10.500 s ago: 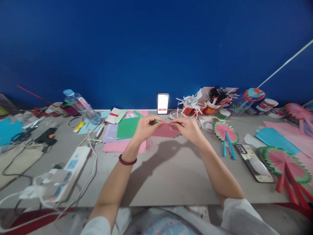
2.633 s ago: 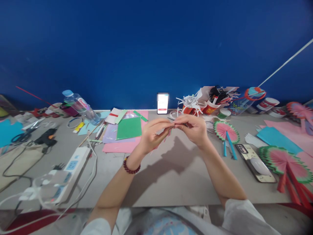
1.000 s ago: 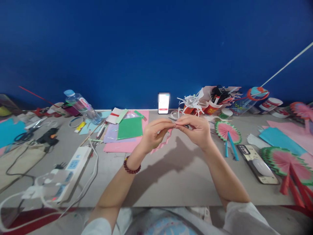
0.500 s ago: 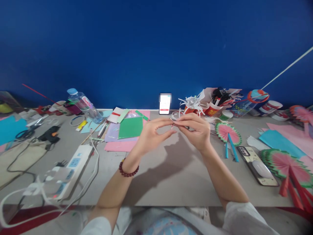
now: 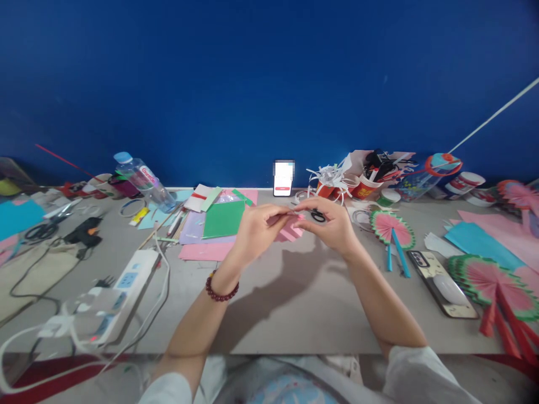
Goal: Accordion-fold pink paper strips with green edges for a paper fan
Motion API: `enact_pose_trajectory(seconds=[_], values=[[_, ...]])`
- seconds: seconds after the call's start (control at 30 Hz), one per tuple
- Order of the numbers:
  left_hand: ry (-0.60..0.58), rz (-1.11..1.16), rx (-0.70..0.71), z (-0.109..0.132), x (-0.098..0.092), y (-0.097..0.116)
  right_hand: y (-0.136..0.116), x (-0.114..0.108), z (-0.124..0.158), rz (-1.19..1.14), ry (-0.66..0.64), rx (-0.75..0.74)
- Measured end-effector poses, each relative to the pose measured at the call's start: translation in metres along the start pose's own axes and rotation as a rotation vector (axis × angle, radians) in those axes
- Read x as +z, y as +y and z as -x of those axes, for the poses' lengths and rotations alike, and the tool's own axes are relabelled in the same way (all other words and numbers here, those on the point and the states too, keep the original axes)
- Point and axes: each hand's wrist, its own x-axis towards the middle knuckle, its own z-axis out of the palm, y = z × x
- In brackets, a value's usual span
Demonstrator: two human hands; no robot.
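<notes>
Left hand [image 5: 256, 229] pinches pink paper [image 5: 290, 232]; right hand [image 5: 335, 229], half-open, touches it.

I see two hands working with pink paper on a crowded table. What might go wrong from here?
The left hand pinches the creased pink paper only by fingertips, so it might slip and lose its folds. Black scissors handles show close to the right hand, which could perhaps bump them. A white cable loops on the table beside the left forearm; a sideways move might catch it.
</notes>
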Motion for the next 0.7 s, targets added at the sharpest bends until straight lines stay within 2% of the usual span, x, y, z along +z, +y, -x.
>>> enact_pose_trajectory(seconds=[0.23, 0.47, 0.7], values=[[-0.014, 0.185, -0.122, -0.003, -0.0011, -0.0065, 0.0082, -0.0008, -0.0009, -0.018, -0.061, 0.142], [-0.033, 0.305, -0.188, -0.0042, 0.001, -0.0091, 0.0072, -0.0003, 0.0002, -0.036, -0.035, 0.159], [-0.033, 0.332, -0.192, -0.0044, 0.0025, -0.0106, 0.0054, 0.0014, 0.0015, 0.006, -0.031, 0.14]])
